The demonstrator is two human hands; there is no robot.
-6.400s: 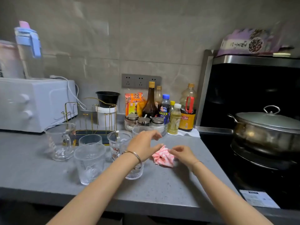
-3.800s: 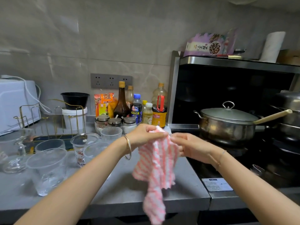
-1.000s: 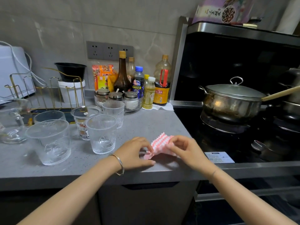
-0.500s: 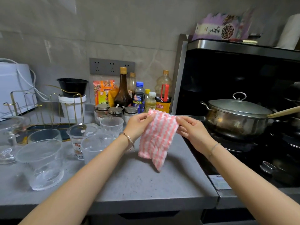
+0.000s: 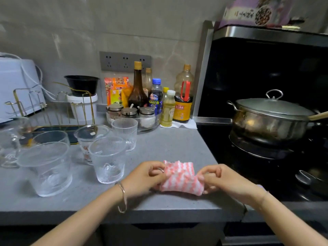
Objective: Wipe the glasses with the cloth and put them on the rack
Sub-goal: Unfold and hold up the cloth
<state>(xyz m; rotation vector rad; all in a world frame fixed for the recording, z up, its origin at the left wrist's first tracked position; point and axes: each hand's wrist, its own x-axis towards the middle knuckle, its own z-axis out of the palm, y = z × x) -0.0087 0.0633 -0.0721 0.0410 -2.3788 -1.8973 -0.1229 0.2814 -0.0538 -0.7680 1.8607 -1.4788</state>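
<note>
Pinching the pink-and-white striped cloth (image 5: 179,178) from either side, both hands sit low at the near edge of the grey counter (image 5: 159,205). The left hand (image 5: 143,178), a bangle on its wrist, curls thumb and fingers round the cloth's left end. The right hand (image 5: 225,180) grips the right end the same way, knuckles up. Between them the cloth lies folded into a small pad on the counter.

Just left of the left hand stands a ribbed glass (image 5: 108,160), upright, and farther left a larger tumbler (image 5: 46,167). Behind these are a printed glass (image 5: 90,139), a second ribbed glass (image 5: 125,132) and a plain glass (image 5: 51,137), all bunched close together. At the far left edge is what looks like a handled glass jug (image 5: 8,139), too distorted to be sure.

Beyond the glasses stands the gold wire rack (image 5: 53,107), with a black bowl (image 5: 81,84) on a white tub (image 5: 82,107) behind it. Spice jars (image 5: 129,112) and bottles (image 5: 137,86) line the wall, and a lidded steel pot (image 5: 269,118) sits on the stove (image 5: 266,157) at right.
</note>
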